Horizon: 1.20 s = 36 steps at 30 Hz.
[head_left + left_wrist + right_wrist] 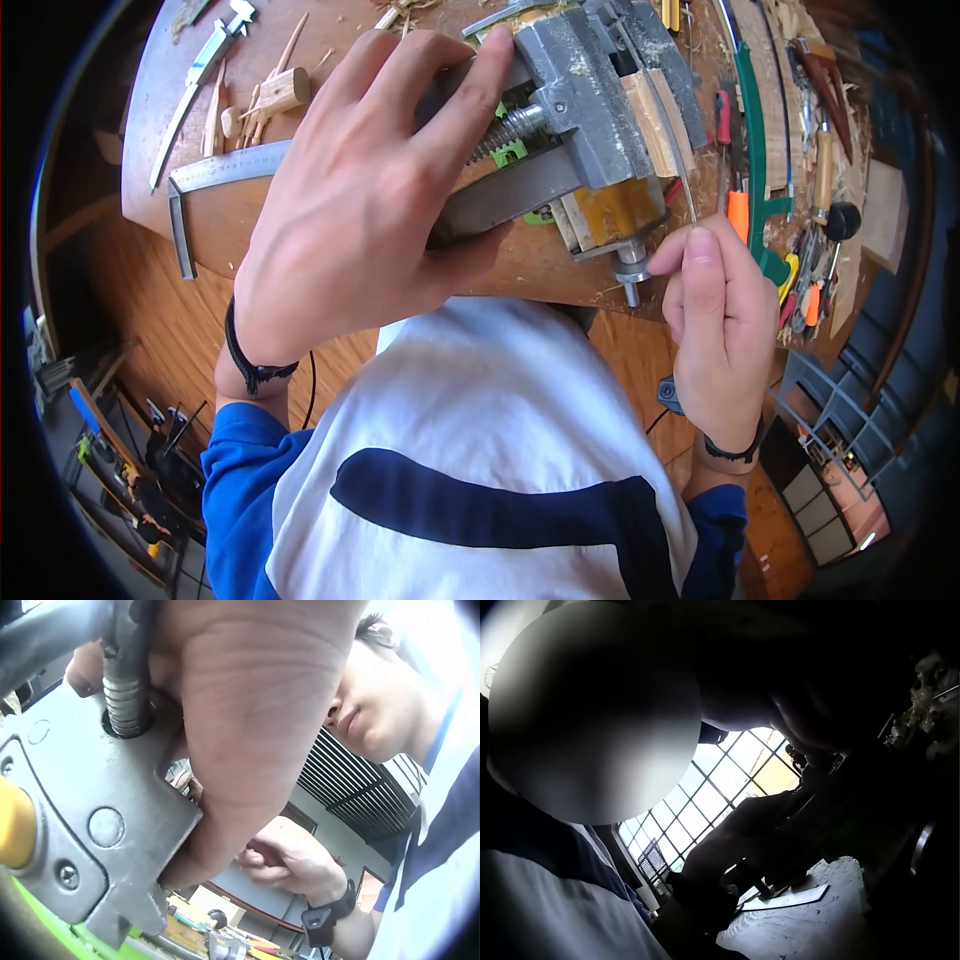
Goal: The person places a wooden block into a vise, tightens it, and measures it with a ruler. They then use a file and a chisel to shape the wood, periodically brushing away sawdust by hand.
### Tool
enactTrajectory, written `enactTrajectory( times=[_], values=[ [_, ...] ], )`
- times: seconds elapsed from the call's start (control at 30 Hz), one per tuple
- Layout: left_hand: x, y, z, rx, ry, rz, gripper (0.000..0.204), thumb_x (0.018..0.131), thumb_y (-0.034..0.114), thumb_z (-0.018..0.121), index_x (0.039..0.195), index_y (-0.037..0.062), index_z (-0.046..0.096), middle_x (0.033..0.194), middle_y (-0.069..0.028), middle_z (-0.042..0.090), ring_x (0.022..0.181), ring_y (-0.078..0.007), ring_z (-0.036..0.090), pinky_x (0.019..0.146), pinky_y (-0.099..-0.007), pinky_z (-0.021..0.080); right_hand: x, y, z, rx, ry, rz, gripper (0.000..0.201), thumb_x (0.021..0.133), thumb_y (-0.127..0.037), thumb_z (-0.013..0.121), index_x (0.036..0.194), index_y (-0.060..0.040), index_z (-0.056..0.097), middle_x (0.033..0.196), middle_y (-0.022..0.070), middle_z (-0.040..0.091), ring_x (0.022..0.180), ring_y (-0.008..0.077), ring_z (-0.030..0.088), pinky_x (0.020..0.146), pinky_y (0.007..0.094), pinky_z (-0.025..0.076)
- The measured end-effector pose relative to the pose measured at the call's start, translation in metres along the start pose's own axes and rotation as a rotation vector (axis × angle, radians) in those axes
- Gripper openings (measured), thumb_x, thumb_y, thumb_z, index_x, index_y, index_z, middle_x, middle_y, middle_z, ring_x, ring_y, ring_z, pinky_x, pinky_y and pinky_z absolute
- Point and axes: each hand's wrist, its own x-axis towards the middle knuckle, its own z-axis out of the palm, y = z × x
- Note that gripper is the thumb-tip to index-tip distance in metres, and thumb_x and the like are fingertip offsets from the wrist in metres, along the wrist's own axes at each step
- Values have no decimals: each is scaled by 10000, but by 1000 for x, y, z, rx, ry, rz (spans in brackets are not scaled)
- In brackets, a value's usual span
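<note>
In the head view, a grey bench vise (pixel 590 100) at the table edge clamps a small pale wood block (pixel 655 120). My left hand (pixel 370 180) holds the vise from its near left side, thumb low and fingers spread over the top. The left wrist view has the vise's grey body (pixel 105 817) close up, beside the thumb side of that hand. My right hand (pixel 725 310), right of the vise, pinches the end of a slim metal file (pixel 688 190) between thumb and forefinger. The file runs along the block. In the right wrist view most of the scene is dark.
A steel square (pixel 225 168), a caliper (pixel 212 55) and carved wood pieces (pixel 278 92) lie left of the vise. On the right are a green-framed saw (pixel 748 130), a screwdriver (pixel 722 115), pliers and other hand tools among wood shavings.
</note>
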Motion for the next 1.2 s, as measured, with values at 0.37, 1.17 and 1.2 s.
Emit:
enactTrajectory(
  times=[0.37,1.17,1.2],
  values=[
    [-7,-7,3,89,-38,8,880,601,166,778,1419,5,495,1194,-185,568,1053,-380,559,940,-447,458,5,-3,-10,656,-265,354,446,1068,-301,406,720,-31,478,577,-11,401,466,42,333,426,219,232],
    [10,23,-24,-140,-152,-153,919,585,209,786,1417,-26,475,1148,-189,548,1012,-375,546,915,-448,452,-1,-11,-8,283,-52,317,460,1053,-297,488,682,-25,505,560,-27,443,507,37,364,468,248,273],
    [10,23,-24,-141,-157,-153,921,582,209,786,1415,-29,475,1143,-190,547,1011,-375,546,912,-448,452,-1,-11,-9,273,-54,325,456,1052,-291,489,684,-23,509,560,-27,444,507,37,367,469,249,275]
  ],
)
